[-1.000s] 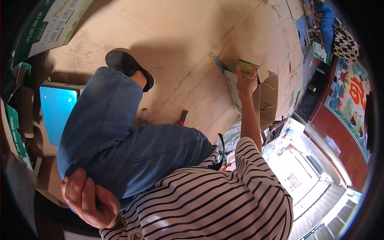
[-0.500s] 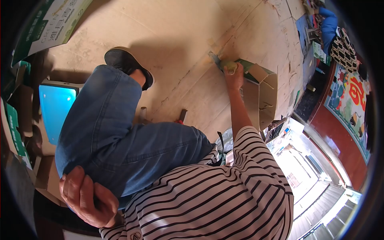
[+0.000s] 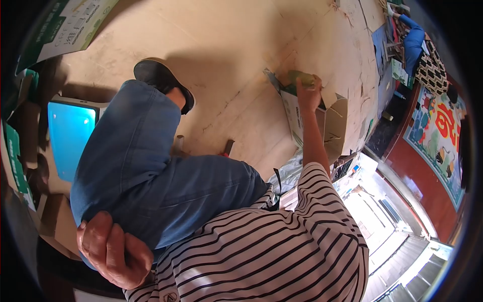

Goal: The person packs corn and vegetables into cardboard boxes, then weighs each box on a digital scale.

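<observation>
My right hand (image 3: 310, 93) reaches forward to an open cardboard box (image 3: 336, 121) on the floor. Its fingers are closed on a rounded yellow-green object (image 3: 300, 78), whose kind I cannot make out. The object is over the box's far end, near a dark flap (image 3: 272, 79). My left hand (image 3: 116, 250) rests by my jeans-covered knee, its fingers curled in with nothing visible in them.
A bright blue panel (image 3: 71, 138) stands at the left among cardboard cartons (image 3: 56, 221). A green-and-white printed carton (image 3: 70, 27) is at upper left. A dark-handled tool with red (image 3: 228, 147) lies by my leg. Another person (image 3: 420, 50) is at upper right.
My right hand has moved a little to the right with the yellow-green object. More of the box's printed side shows now. My left hand has stayed nearly still.
</observation>
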The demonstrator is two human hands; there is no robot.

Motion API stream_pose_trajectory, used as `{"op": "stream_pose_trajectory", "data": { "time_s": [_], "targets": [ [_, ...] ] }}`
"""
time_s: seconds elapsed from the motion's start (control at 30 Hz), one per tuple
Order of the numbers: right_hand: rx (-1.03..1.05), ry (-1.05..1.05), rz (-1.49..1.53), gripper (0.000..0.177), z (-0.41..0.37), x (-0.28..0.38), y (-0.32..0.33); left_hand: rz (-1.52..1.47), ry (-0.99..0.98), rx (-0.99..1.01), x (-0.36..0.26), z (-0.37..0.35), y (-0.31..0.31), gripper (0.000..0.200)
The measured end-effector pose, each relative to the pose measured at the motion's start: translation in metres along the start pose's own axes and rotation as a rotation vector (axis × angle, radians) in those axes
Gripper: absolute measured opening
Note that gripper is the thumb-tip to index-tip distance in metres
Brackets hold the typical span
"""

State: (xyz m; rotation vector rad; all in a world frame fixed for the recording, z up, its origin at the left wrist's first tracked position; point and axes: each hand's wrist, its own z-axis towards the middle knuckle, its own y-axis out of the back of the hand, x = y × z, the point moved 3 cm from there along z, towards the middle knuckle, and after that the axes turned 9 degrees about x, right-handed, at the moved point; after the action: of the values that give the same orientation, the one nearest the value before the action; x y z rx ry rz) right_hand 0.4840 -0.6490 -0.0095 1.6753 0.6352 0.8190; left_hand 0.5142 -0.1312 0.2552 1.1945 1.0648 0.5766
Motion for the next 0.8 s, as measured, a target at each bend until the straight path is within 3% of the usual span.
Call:
{"op": "stream_pose_trajectory", "data": {
  "time_s": [0.03, 0.13, 0.23, 0.33, 0.43, 0.53, 0.63, 0.73, 0.8],
  "targets": [
    [0.045, -0.031, 0.032, 0.053, -0.008, -0.010, -0.011, -0.005, 0.004, 0.004, 0.000, 0.000, 0.001, 0.023],
    [0.020, 0.130, -0.104, 0.054, -0.037, -0.017, -0.036, -0.032, -0.024, -0.022, 0.001, -0.001, 0.001, 0.020],
    [0.275, -0.054, -0.028, 0.054, -0.029, -0.035, -0.034, -0.052, -0.034, -0.043, 0.001, 0.000, 0.001, 0.020],
    [0.291, -0.181, -0.210, 0.055, -0.002, -0.010, 0.003, -0.026, -0.041, -0.047, 0.005, -0.005, -0.001, 0.021],
    [0.044, -0.005, -0.031, 0.057, -0.001, 0.007, 0.025, -0.009, -0.045, -0.035, 0.004, -0.006, -0.002, 0.024],
    [0.016, -0.045, 0.016, 0.059, 0.002, 0.004, 0.015, -0.010, -0.037, -0.054, 0.004, -0.005, -0.002, 0.026],
    [0.141, 0.065, -0.028, 0.061, -0.013, -0.028, -0.028, -0.009, -0.044, -0.064, 0.006, -0.006, -0.002, 0.025],
    [0.291, 0.005, -0.195, 0.060, -0.020, -0.016, -0.031, -0.002, -0.052, -0.072, 0.006, -0.006, -0.003, 0.024],
    [0.314, -0.076, -0.118, 0.059, -0.005, -0.020, -0.019, -0.006, -0.062, -0.074, 0.006, -0.005, -0.003, 0.023]
  ]
}}
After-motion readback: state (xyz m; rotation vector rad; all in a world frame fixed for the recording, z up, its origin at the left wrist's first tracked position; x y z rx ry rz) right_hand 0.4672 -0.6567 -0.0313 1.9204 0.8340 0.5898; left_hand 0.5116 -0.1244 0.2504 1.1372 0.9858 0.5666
